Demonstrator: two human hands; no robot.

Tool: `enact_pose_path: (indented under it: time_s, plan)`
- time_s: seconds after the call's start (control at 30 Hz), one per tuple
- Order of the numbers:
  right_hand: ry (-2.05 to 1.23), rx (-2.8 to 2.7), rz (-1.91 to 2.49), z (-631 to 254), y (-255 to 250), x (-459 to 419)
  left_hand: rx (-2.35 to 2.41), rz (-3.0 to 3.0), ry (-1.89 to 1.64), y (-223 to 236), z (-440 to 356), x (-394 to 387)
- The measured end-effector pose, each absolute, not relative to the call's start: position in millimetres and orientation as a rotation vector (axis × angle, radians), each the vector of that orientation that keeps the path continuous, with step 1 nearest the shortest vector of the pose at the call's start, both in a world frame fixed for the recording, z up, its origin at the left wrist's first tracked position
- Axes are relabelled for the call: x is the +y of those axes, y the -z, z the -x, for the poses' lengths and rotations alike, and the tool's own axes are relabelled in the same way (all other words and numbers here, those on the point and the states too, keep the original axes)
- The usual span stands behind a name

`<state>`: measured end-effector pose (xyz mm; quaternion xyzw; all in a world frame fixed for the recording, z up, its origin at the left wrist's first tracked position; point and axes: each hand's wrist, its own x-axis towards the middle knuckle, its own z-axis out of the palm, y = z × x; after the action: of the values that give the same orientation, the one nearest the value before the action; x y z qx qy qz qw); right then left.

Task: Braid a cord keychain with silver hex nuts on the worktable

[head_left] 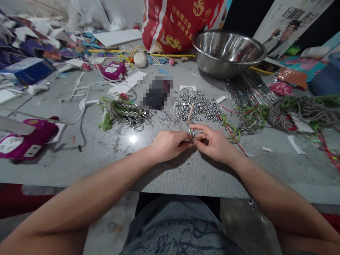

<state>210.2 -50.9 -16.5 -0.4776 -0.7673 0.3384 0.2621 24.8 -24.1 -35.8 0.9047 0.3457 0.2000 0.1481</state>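
Note:
Both hands meet over the table's middle, around a short cluster of silver beads [191,132]. My left hand [171,144] pinches it from the left, thumb and forefinger together. From the right, my right hand [212,142] closes thumb and fingers on its near end, the forefinger lying along the top. A thin pale cord or stick [191,112] extends from the cluster towards the loose pile. Fingertips hide part of the cluster. Just beyond lies a spread of loose round silver beads [200,101]. Green and red cords [233,127] lie beside my right hand.
A steel bowl [225,67] and red bag [170,30] stand at the back. Bundled grey-green cords lie left [119,111] and right [284,113]. A purple power socket base [44,132] with a white cable sits left. Foam scraps [34,35] cover the back left.

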Motion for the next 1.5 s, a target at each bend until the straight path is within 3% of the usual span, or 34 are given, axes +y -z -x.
enact_pose_path:
  time_s: [0.2, 0.9, 1.23, 1.5]
  plan:
    - [-0.76, -2.102, 1.415, -219.9, 8.8, -47.0, 0.934, -2.653, -0.649, 33.7, -24.0, -26.1]
    - [0.096, -2.577, 1.783, -227.9, 9.6, -38.0, 0.839, -2.674, -0.421, 34.9, -27.6, -27.2]
    - [-0.068, -2.49, 1.481, -226.8, 18.1, -35.6, 0.882, -2.564, -0.734, 33.0, -22.7, -23.0]
    - [-0.277, -2.528, 1.397, -222.3, 19.8, -33.8, 1.033, -2.868, -0.547, 37.9, -22.6, -16.4]
